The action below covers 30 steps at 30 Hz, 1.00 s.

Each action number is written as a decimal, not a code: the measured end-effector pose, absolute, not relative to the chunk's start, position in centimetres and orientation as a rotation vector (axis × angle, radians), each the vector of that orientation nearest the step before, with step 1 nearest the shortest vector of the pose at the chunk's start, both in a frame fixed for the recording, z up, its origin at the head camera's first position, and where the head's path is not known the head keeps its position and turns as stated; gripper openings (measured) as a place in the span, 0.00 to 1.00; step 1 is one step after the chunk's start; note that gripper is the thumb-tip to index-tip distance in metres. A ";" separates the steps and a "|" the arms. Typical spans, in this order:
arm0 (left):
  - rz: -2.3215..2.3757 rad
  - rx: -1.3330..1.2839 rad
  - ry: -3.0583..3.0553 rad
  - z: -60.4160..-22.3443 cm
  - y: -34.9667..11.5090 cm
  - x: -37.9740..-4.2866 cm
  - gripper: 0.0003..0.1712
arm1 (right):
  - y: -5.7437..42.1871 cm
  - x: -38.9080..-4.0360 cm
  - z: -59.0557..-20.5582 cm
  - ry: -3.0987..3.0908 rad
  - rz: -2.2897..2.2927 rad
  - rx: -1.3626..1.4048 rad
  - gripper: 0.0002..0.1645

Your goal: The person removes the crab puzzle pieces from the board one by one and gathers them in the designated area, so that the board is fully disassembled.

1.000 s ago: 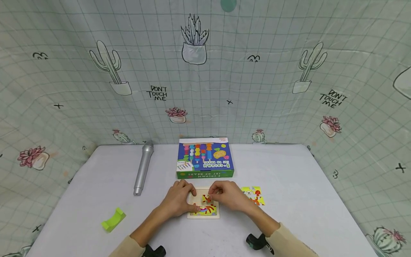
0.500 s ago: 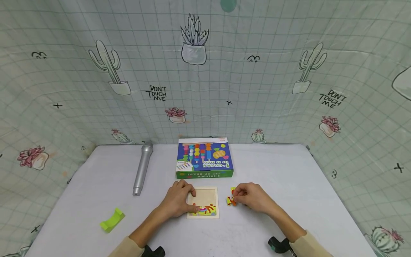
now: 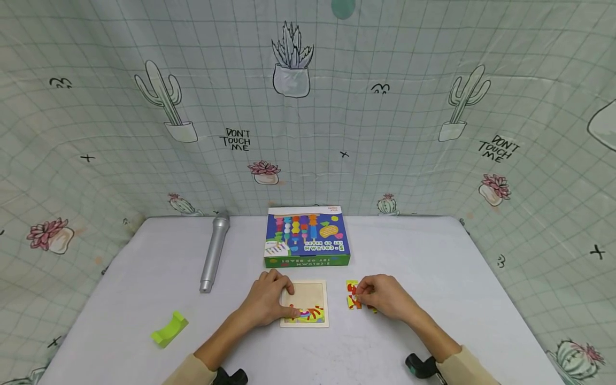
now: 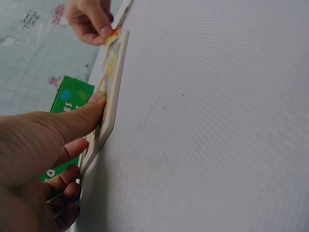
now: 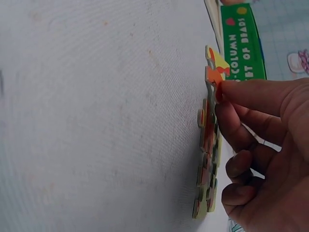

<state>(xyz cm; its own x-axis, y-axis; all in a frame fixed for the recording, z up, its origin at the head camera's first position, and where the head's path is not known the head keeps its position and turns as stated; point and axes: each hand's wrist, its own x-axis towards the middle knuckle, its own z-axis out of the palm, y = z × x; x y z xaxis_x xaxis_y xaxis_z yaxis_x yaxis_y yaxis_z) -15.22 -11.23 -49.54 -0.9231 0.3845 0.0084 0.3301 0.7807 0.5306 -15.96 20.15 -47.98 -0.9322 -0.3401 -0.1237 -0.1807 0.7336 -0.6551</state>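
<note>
My left hand (image 3: pixel 270 299) grips the left side of a shallow wooden puzzle tray (image 3: pixel 309 294), with the thumb on top and the fingers by its far left edge. Fitted pieces form a colourful strip (image 3: pixel 313 314) along the tray's near side; bare wood shows above it. To the right of the tray, my right hand (image 3: pixel 387 297) pinches a yellow and red puzzle piece (image 5: pixel 215 76) between thumb and forefinger. Several other puzzle pieces (image 5: pixel 207 159) lie under and beside that hand, partly hidden by it in the head view.
Behind the tray lies a blue and green bead-set box (image 3: pixel 307 238). A silver tube (image 3: pixel 214 254) is at the back left, and a lime green curved block (image 3: pixel 170 329) at the left. A patterned cloth (image 3: pixel 308 123) hangs behind the white table (image 3: pixel 423 256).
My right hand has carried its piece from above the tray rightward to the other pieces, then shifted it slightly further right. The left hand keeps its place on the tray.
</note>
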 end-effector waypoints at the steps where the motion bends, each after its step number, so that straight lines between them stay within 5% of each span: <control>1: 0.828 0.579 2.870 -49.5 -11.2 -15.2 0.25 | 20.2 -16.0 -47.9 2.704 -0.979 -0.419 0.04; 30: 0.797 0.620 2.887 -49.6 -11.5 -15.2 0.22 | 19.7 -16.2 -47.7 2.750 -0.819 -0.378 0.08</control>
